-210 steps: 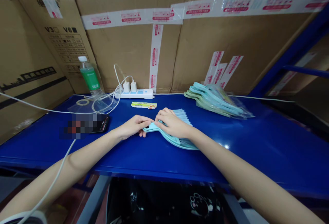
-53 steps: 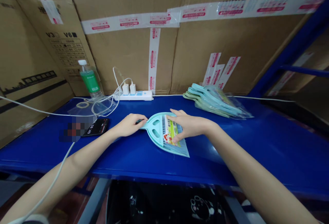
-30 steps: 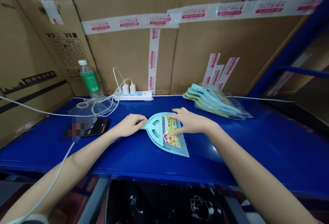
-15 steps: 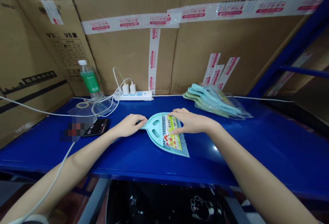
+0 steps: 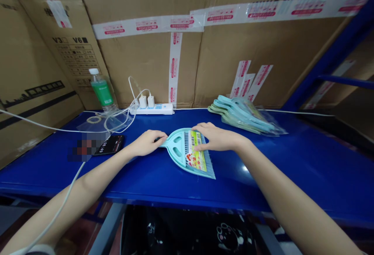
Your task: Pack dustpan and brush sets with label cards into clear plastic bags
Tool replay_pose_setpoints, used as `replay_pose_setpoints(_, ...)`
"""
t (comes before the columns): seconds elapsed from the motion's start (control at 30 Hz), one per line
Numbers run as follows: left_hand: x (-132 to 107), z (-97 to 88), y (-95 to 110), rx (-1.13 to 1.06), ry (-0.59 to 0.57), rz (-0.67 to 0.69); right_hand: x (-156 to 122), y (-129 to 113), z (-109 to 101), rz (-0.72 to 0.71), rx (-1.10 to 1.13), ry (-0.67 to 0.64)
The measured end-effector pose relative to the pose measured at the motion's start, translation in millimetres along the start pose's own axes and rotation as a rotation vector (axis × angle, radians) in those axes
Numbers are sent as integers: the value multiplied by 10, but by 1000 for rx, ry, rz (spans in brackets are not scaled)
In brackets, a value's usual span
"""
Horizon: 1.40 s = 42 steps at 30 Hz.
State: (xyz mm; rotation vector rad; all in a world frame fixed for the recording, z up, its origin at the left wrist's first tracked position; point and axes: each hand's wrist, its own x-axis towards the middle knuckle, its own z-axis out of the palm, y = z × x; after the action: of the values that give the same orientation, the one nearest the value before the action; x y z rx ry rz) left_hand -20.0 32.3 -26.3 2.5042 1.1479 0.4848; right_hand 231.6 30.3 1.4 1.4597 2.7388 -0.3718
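Note:
A light-blue dustpan (image 5: pixel 173 157) lies on the blue table with a small hand brush (image 5: pixel 210 165) nested in it, bristles toward the right. Across the bristles is a yellow and white printed label card (image 5: pixel 196 161). My left hand (image 5: pixel 148 142) is closed around the handle end, hiding most of the handle. From the right, my right hand (image 5: pixel 214 137) rests on the upper part of the card. Its thumb and fingers are spread apart over the card and touch it without wrapping round anything.
Several blue and green dustpan sets (image 5: pixel 242 112) in clear bags lie at the back right. A white power strip (image 5: pixel 157 109) with chargers and cables stands against the cardboard. At left are a green-labelled bottle (image 5: pixel 103 91) and a phone (image 5: pixel 112 145); a white cable crosses my left forearm.

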Motion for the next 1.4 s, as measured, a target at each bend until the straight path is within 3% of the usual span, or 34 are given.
replay_pose_setpoints(0.17,3,4,-3,8,-3,4,0,-41,-21,44,-11,-7)
replay_pose_setpoints(0.43,-2,6,-10,6,-6,5,65,21,9,114,-73,174)
replay_pose_setpoints(0.6,-6,8,-14,7,-7,9,121,42,44,161,-53,161)
replay_pose_setpoints(1.03,-24,0,41,12,-30,41,197,132,75,53,14,200)
replay_pose_setpoints(1.4,-41,-15,89,92,-33,13,250,168,99,73,59,219)
